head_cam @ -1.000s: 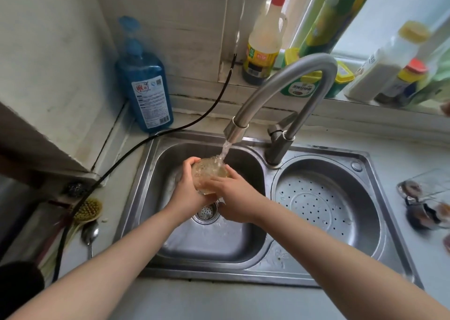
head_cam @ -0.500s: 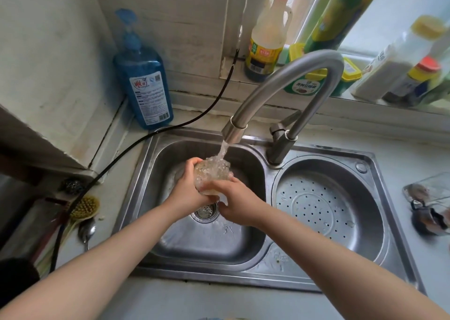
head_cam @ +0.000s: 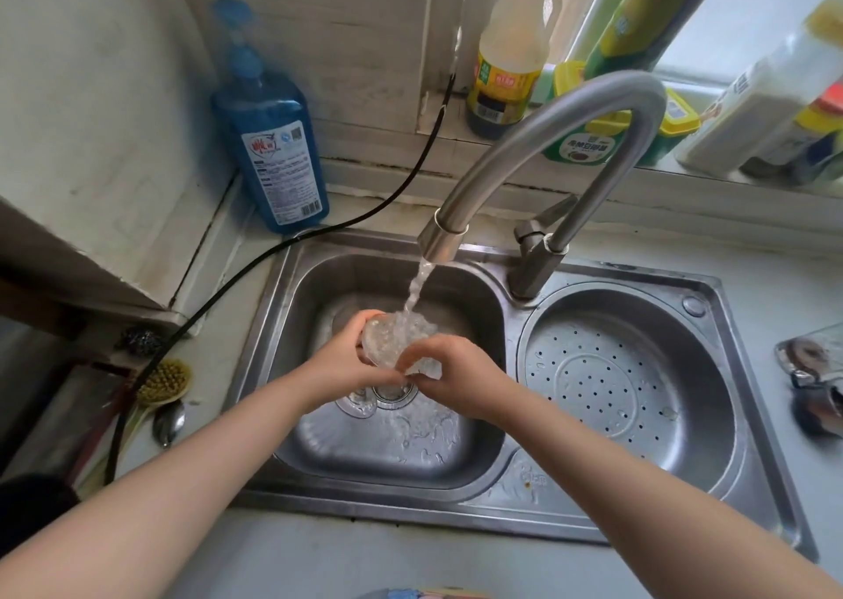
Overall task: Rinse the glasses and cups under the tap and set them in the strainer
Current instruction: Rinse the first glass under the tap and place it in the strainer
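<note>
Grey counter [head_cam: 775, 279] – steel sink [head_cam: 711, 288] inset, blue soap bottle [head_cam: 273, 142], brush [head_cam: 159, 382], spoon [head_cam: 169, 423].

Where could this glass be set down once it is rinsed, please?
The strainer right of the tap is bare. The counter along the sink's front rim is free too. Crowded: the glasses at far right and the brush and spoon at left.

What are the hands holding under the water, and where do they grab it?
A clear glass, held by both hands: the left hand wraps its side, the right hand grips the opposite side.
</note>
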Action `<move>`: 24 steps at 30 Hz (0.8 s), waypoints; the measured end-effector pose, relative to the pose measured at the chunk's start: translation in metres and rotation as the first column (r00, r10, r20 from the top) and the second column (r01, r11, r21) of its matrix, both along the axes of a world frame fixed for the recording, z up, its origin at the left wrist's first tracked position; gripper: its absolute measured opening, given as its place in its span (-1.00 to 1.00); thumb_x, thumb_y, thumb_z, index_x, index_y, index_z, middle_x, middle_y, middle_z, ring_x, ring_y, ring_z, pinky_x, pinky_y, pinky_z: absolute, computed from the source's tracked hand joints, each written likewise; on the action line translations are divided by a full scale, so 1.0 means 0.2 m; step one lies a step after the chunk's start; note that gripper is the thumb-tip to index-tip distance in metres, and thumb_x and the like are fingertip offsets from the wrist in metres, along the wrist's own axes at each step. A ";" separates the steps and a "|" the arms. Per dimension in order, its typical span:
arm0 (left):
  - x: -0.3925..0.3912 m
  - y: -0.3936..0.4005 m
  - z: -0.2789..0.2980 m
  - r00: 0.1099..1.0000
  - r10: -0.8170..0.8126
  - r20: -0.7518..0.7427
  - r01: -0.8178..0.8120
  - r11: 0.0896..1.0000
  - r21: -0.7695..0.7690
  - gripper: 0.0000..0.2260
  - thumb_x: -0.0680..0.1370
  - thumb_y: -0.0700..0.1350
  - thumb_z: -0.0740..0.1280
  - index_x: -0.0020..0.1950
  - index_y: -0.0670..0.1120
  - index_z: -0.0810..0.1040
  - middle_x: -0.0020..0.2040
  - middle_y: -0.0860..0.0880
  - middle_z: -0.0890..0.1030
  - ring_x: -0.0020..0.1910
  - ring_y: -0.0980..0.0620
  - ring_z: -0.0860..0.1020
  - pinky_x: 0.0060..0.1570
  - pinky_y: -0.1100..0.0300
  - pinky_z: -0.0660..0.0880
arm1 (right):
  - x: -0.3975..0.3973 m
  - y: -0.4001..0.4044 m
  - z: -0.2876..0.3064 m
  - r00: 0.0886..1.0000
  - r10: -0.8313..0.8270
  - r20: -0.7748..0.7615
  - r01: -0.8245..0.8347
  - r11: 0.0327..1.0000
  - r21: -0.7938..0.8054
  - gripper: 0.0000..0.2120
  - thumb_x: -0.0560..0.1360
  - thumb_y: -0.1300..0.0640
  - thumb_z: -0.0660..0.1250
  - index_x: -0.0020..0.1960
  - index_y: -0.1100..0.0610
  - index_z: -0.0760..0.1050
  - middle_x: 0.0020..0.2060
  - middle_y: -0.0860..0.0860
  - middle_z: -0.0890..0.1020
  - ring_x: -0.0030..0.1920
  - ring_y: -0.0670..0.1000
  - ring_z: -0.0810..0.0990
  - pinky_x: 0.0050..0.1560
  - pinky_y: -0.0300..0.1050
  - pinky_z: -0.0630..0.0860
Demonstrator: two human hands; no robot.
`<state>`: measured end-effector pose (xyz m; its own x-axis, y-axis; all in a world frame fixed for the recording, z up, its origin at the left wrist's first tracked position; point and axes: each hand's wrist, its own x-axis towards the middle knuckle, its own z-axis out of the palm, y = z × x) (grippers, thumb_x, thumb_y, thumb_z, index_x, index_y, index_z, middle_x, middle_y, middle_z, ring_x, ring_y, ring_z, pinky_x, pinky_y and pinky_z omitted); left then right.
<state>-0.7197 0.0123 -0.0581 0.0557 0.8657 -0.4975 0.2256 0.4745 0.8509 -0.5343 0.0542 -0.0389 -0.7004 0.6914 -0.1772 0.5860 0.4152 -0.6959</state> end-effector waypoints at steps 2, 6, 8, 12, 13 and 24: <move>0.02 0.00 -0.02 1.000 0.001 -0.016 -0.001 1.000 0.011 -0.25 0.26 -0.25 0.60 0.31 0.10 0.30 0.08 -0.06 0.61 -0.01 0.00 0.63 -0.08 0.13 0.59 | -0.03 -0.05 0.04 0.999 -0.035 0.000 0.034 0.985 -0.166 -0.61 0.44 0.29 0.36 0.24 0.06 0.54 0.16 -0.02 0.62 0.17 -0.03 0.55 0.25 -0.07 0.46; 0.05 0.00 -0.04 0.999 0.044 -0.004 -0.043 0.998 0.049 -0.23 0.17 -0.20 0.61 0.21 0.25 0.30 0.09 -0.06 0.60 -0.01 0.02 0.63 -0.08 0.12 0.59 | -0.03 -0.07 0.05 0.999 -0.044 0.007 0.044 0.989 -0.140 -0.59 0.45 0.28 0.35 0.28 0.07 0.52 0.20 0.00 0.60 0.23 0.00 0.52 0.34 -0.05 0.36; 0.05 0.00 -0.04 0.999 0.035 -0.015 -0.034 0.998 0.061 -0.24 0.19 -0.18 0.61 0.17 0.31 0.30 0.14 -0.02 0.57 0.05 0.02 0.61 0.03 0.07 0.59 | 0.01 -0.01 0.03 0.994 0.051 0.097 -0.058 0.996 0.067 -0.74 0.46 0.20 0.39 0.15 0.07 0.60 0.09 -0.02 0.65 0.20 0.00 0.54 0.44 0.09 0.21; 0.04 -0.01 -0.02 0.999 0.022 0.026 -0.023 0.999 0.045 -0.26 0.27 -0.24 0.59 0.25 0.22 0.30 0.16 0.01 0.56 0.06 0.05 0.61 0.08 0.06 0.58 | 0.05 0.08 0.02 0.874 0.209 0.438 -0.339 0.909 0.243 -0.51 0.48 0.28 0.26 0.39 0.05 0.41 0.43 -0.07 0.39 0.54 -0.04 0.06 0.47 0.11 -0.30; 0.04 -0.01 -0.01 0.999 0.013 0.035 -0.015 0.999 0.050 -0.26 0.28 -0.24 0.59 0.28 0.19 0.29 0.17 0.01 0.55 0.07 0.05 0.61 0.08 0.07 0.58 | 0.03 0.08 0.03 0.868 0.219 0.446 -0.359 0.897 0.258 -0.46 0.49 0.30 0.24 0.45 0.05 0.34 0.47 -0.07 0.31 0.55 -0.03 -0.04 0.48 0.09 -0.31; 0.04 -0.01 0.01 0.999 0.034 0.029 -0.036 0.997 0.071 -0.23 0.26 -0.23 0.60 0.29 0.18 0.28 0.16 0.05 0.53 0.08 0.09 0.59 0.04 0.17 0.58 | 0.03 0.01 -0.02 0.959 0.158 0.234 -0.255 0.841 0.477 -0.64 0.35 0.31 0.37 0.12 0.11 0.62 0.01 0.01 0.68 0.10 0.05 0.63 0.49 0.14 -0.12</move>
<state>-0.7117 0.0104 -0.0570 0.0380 0.9005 -0.4332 0.1857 0.4196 0.8885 -0.5279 0.0561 -0.0431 -0.8269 0.5621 0.0161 0.5403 0.8021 -0.2543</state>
